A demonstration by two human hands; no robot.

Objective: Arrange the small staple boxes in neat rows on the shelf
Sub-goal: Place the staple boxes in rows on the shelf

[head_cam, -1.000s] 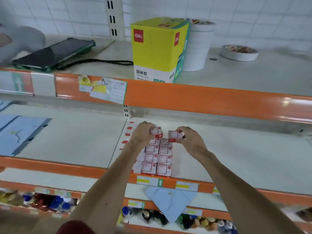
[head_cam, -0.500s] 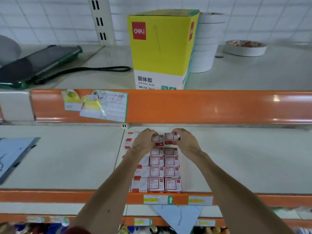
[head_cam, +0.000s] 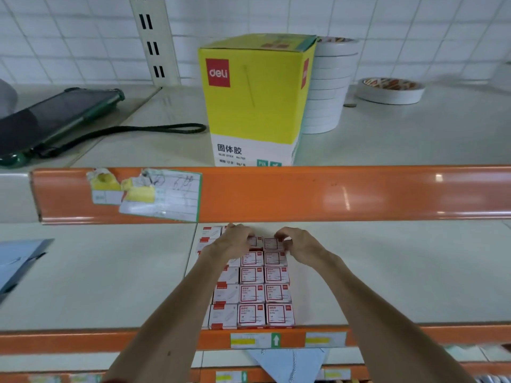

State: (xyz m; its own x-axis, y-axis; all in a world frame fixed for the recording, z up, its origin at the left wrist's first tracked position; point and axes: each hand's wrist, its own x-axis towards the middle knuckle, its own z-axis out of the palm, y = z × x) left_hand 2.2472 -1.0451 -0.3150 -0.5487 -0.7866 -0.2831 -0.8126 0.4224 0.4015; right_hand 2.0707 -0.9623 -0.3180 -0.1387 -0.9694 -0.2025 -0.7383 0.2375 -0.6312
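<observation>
White tiles back the shelf where, behind the staple boxes rowed at its front lip, my left grip and right grip each pinch a box; crooked setting could nudge those rows askew.

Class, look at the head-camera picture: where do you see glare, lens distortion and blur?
Head view: glare streaks on the orange rail; wide-angle bending curves the wall tiles and shelf edges; box print under the hands is soft, unreadable.
</observation>
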